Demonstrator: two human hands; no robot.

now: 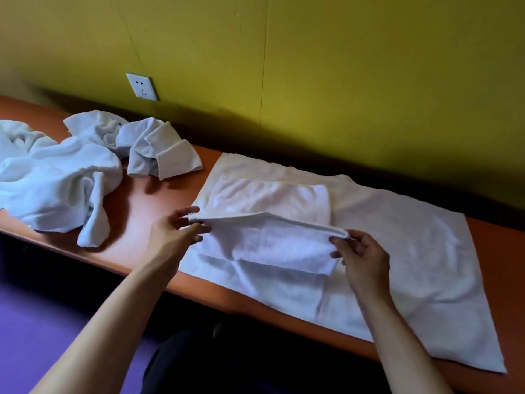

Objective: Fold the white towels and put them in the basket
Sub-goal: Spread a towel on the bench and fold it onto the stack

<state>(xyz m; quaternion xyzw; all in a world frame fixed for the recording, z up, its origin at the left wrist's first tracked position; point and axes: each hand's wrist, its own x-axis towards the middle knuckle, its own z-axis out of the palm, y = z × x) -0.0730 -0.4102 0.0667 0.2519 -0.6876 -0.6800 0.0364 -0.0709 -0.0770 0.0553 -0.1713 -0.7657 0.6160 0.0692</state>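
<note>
Left hand (181, 231) pinches one end of the small towel's (272, 243) folded edge, right hand (360, 257) pinches the other; small towel lifted over the large flat towel (412, 251) on the orange table (136, 200). Crumpled towels (71, 172) at 10 o'clock, well apart. Wall socket (142, 86) at 11 o'clock

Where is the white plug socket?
The white plug socket sits low on the yellow-green wall, upper left in the head view, behind the crumpled white towels.
</note>
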